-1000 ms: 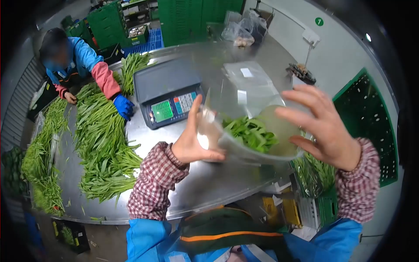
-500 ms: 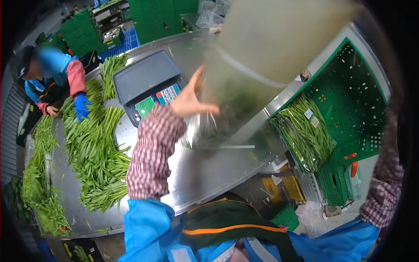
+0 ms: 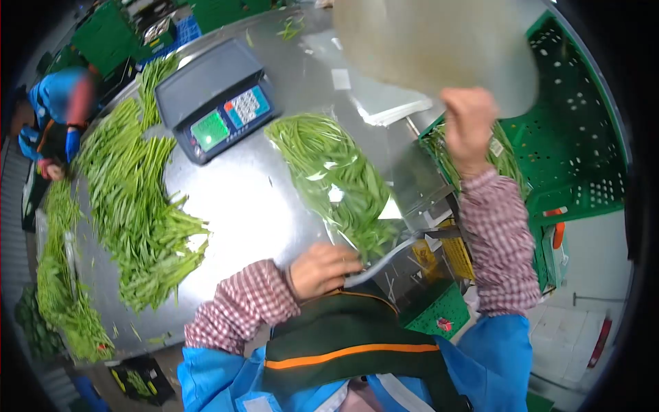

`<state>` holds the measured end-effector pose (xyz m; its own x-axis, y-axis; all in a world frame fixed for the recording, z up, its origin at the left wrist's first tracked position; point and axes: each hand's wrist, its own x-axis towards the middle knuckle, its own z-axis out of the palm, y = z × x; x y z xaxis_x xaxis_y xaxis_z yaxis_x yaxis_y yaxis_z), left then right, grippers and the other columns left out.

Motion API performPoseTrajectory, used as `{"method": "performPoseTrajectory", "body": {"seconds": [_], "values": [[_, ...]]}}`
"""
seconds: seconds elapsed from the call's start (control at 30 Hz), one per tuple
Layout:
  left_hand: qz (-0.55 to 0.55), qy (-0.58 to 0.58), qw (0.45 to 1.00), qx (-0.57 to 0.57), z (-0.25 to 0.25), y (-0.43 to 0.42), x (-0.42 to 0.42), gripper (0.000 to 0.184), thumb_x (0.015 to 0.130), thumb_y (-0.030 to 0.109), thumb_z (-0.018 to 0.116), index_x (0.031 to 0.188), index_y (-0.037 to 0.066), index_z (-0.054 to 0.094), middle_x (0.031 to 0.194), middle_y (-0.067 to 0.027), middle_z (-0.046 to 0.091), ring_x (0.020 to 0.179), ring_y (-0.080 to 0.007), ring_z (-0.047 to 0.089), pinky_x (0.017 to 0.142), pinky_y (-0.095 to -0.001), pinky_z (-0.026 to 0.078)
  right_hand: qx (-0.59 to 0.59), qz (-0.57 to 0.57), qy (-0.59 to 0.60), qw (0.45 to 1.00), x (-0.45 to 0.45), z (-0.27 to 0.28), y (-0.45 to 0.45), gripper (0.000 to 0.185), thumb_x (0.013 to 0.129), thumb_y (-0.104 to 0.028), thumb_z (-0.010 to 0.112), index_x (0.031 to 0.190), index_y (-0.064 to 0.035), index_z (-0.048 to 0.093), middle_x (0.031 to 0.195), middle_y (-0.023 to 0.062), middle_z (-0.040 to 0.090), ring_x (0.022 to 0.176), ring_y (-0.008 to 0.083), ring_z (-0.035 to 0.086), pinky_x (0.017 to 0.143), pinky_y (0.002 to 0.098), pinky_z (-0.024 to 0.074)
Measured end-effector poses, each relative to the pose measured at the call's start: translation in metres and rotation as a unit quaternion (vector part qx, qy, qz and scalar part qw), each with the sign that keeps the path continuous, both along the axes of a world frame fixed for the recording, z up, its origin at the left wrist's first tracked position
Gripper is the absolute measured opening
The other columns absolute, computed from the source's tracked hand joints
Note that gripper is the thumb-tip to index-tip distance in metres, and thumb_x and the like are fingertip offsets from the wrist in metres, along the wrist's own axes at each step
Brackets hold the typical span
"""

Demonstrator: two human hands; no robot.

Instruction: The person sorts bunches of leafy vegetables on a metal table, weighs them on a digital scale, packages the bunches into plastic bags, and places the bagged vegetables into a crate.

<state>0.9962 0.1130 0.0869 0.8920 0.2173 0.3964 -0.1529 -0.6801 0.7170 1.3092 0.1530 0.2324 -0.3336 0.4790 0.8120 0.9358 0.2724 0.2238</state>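
Note:
A clear plastic bag of leafy greens (image 3: 336, 178) lies slantwise on the steel table. My left hand (image 3: 324, 269) is closed at the bag's near end, by the table's front edge, with its fingertips partly hidden. Above the table's right side, my right hand (image 3: 470, 127) grips the lower edge of a large translucent plastic sheet (image 3: 439, 48), which looks curved. To the left of the bag, a digital scale (image 3: 220, 103) has a lit green display. Loose bunches of greens (image 3: 130, 206) are heaped further left.
At right, a green perforated crate (image 3: 576, 130) holds another bagged bunch (image 3: 506, 161), partly behind my right hand. A co-worker (image 3: 55, 117) with a blue glove stands at the far left of the steel table (image 3: 233, 226). More greens (image 3: 58, 275) line its left edge.
The translucent plastic piece has come up off the greens, leaving the bagged bunch on the table. My left hand has moved down to the bag's near end; my right hand has come into view.

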Motion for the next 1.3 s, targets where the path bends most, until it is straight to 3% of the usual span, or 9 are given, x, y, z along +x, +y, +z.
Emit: {"method": "performPoseTrajectory", "body": {"seconds": [0.1, 0.2, 0.27, 0.33, 0.47, 0.63, 0.77, 1.0, 1.3], "values": [[0.186, 0.075, 0.962, -0.184, -0.059, -0.08, -0.031, 0.012, 0.082, 0.013, 0.061, 0.085, 0.003, 0.066, 0.076, -0.0092, 0.065, 0.069, -0.0223, 0.063, 0.064, -0.0318, 0.049, -0.111, -0.041, 0.047, 0.992, 0.018, -0.103, 0.007, 0.023, 0.076, -0.004, 0.06, 0.099, -0.007, 0.058, 0.097, 0.0049, 0.059, 0.097, 0.0226, 0.053, 0.094, 0.0411, 0.0322], [0.383, 0.276, 0.716, -0.514, -0.074, -0.123, -0.03, 0.03, 0.09, 0.025, 0.052, 0.084, -0.001, 0.065, 0.073, -0.0077, 0.065, 0.067, -0.0125, 0.061, 0.064, -0.0263, 0.048, -0.193, -0.09, 0.168, 0.962, 0.017, -0.163, -0.036, 0.02, 0.083, -0.01, 0.055, 0.103, -0.0051, 0.056, 0.105, 0.0086, 0.057, 0.102, 0.0251, 0.051, 0.097, 0.042, 0.0291], [0.47, 0.18, 0.733, -0.458, -0.094, -0.142, -0.016, 0.034, 0.09, 0.029, 0.051, 0.087, -0.002, 0.063, 0.07, -0.0048, 0.062, 0.069, -0.0103, 0.058, 0.067, -0.0239, 0.045, -0.22, -0.134, 0.316, 0.913, 0.011, -0.19, -0.092, 0.027, 0.086, -0.018, 0.054, 0.109, -0.0042, 0.051, 0.109, 0.0095, 0.054, 0.105, 0.026, 0.049, 0.096, 0.0403, 0.0303], [0.518, 0.094, 0.698, -0.486, -0.143, -0.158, 0.005, 0.03, 0.089, 0.027, 0.053, 0.085, -0.002, 0.063, 0.07, -0.0018, 0.06, 0.071, -0.0091, 0.056, 0.067, -0.0231, 0.044, -0.257, -0.148, 0.61, 0.735, 0.021, -0.269, -0.156, 0.034, 0.086, -0.024, 0.057, 0.112, -0.0042, 0.048, 0.109, 0.0102, 0.052, 0.105, 0.0257, 0.048, 0.09, 0.0398, 0.0362], [0.483, 0.061, 0.675, -0.554, -0.116, -0.135, 0.023, 0.025, 0.088, 0.022, 0.055, 0.094, -0.003, 0.058, 0.078, -0.0036, 0.061, 0.069, -0.0082, 0.055, 0.066, -0.0219, 0.045, -0.474, -0.077, 0.872, 0.1, -0.018, -0.26, -0.195, 0.027, 0.086, -0.022, 0.059, 0.105, -0.0053, 0.049, 0.097, 0.0088, 0.052, 0.089, 0.0156, 0.052, 0.074, 0.0343, 0.0477], [0.492, 0.0, 0.596, -0.634, -0.109, -0.158, -0.004, 0.024, 0.089, 0.023, 0.055, 0.088, -0.001, 0.058, 0.073, -0.0051, 0.06, 0.064, -0.0133, 0.059, 0.062, -0.0274, 0.051, -0.522, 0.143, 0.792, 0.283, 0.02, -0.213, -0.215, 0.01, 0.088, -0.013, 0.054, 0.09, -0.0027, 0.054, 0.082, 0.0044, 0.056, 0.074, 0.0105, 0.056, 0.067, 0.0291, 0.0486], [0.447, 0.004, 0.582, -0.679, -0.148, -0.197, 0.025, 0.023, 0.088, 0.019, 0.056, 0.088, -0.003, 0.058, 0.078, -0.0083, 0.063, 0.067, -0.0147, 0.061, 0.062, -0.0256, 0.051, -0.512, -0.238, 0.314, 0.763, 0.06, -0.278, -0.253, 0.013, 0.084, -0.013, 0.056, 0.087, -0.001, 0.055, 0.078, 0.0063, 0.058, 0.07, 0.017, 0.057, 0.064, 0.0307, 0.0465], [0.429, 0.038, 0.601, -0.673, -0.143, -0.203, 0.021, 0.021, 0.087, 0.018, 0.057, 0.091, -0.003, 0.058, 0.081, -0.0077, 0.063, 0.07, -0.0134, 0.061, 0.063, -0.0244, 0.051, -0.492, 0.228, 0.229, 0.809, -0.097, -0.22, -0.244, 0.01, 0.075, -0.011, 0.062, 0.083, -0.0059, 0.059, 0.078, 0.0071, 0.056, 0.076, 0.0253, 0.053, 0.072, 0.035, 0.0386], [0.505, -0.011, 0.604, -0.616, -0.141, -0.217, 0.037, 0.02, 0.087, 0.02, 0.056, 0.093, 0.001, 0.06, 0.08, -0.005, 0.063, 0.072, -0.0103, 0.058, 0.064, -0.0226, 0.046, -0.525, 0.209, 0.109, 0.818, -0.107, -0.24, -0.252, 0.007, 0.075, -0.013, 0.059, 0.078, -0.0076, 0.056, 0.074, 0.0059, 0.051, 0.077, 0.0234, 0.052, 0.071, 0.0358, 0.0364]]}}
